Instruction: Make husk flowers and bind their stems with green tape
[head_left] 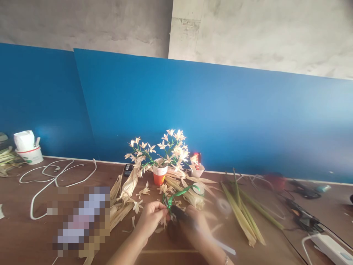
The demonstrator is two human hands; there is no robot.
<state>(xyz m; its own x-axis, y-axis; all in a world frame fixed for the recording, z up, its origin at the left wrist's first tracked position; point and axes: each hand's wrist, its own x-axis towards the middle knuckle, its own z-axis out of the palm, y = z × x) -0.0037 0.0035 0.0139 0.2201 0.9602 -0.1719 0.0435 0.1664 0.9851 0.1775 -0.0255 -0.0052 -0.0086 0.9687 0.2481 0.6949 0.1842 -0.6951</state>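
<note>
My left hand point(150, 218) is closed in a pinch on a small husk flower stem wrapped with green tape point(168, 203). Close beside it, my right hand point(194, 226) is blurred by motion and wraps round a dark tool point(180, 213) whose tip meets the stem. A green ribbon curls up from the stem toward a tape roll point(199, 188). Behind the hands, an orange and white paper cup point(160, 175) holds a bouquet of pale husk flowers point(162, 147). Dried corn husks point(127, 191) lie to the left.
Long green leaf strips point(242, 213) lie to the right on the brown table point(24, 235). White cables point(52, 176), a white cup point(29, 149), a glue gun point(302, 217), a power strip point(332, 248) and a small bowl point(198, 170) are around. A blue panel point(220, 117) backs the table.
</note>
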